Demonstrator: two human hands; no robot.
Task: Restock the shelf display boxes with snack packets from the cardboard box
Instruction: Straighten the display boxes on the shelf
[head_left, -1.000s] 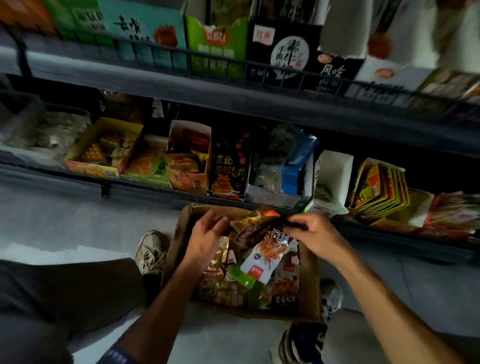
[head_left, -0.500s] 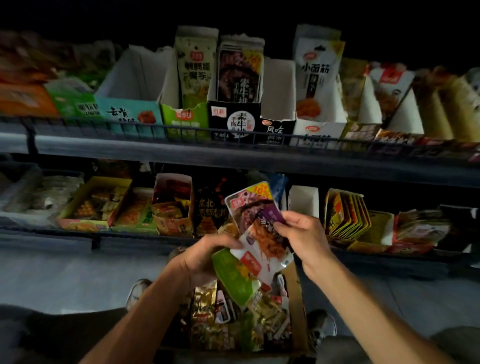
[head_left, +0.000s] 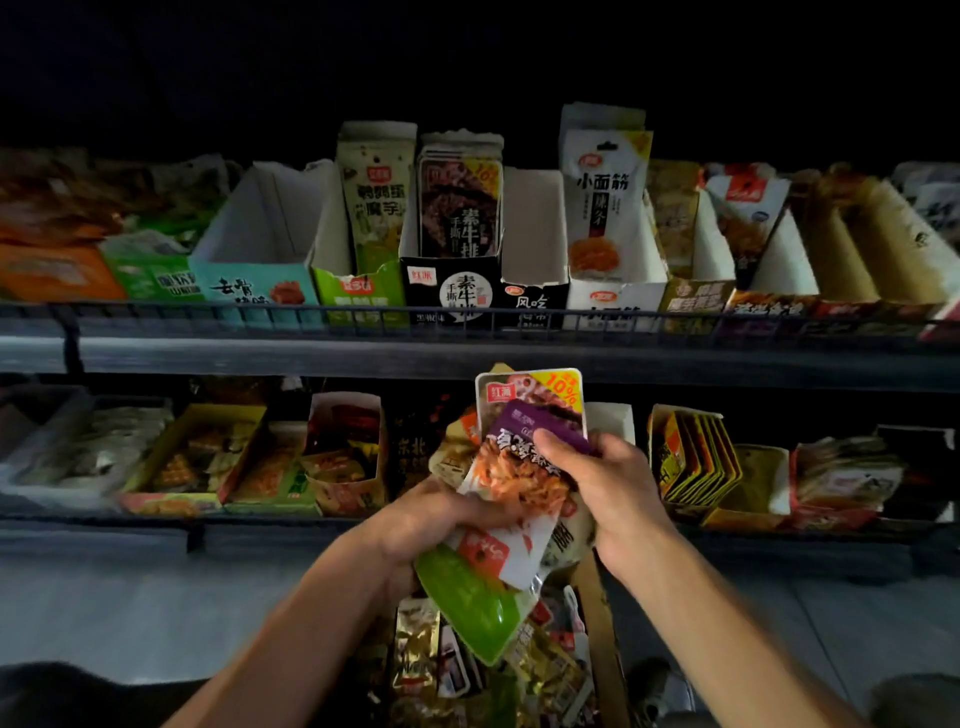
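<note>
Both hands grip one fanned bunch of snack packets (head_left: 519, 483) above the cardboard box (head_left: 597, 613): left hand (head_left: 431, 519) clenched round the bottom, right hand (head_left: 608, 488) w/ thumb pinching the top ones. Best to peel off one kind at a time & match it to its display box, e.g. the dark packet to the black box (head_left: 449, 291) on the upper shelf (head_left: 260, 353); keep the left grip tight so the green packet (head_left: 467, 597) doesn't slip.

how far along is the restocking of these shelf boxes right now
Done: some upper display boxes already stand full, like the black box. In hand: the left hand and right hand grip a bunch of packets. Left: the teal box looks empty, and the cardboard box still holds many packets.
</note>
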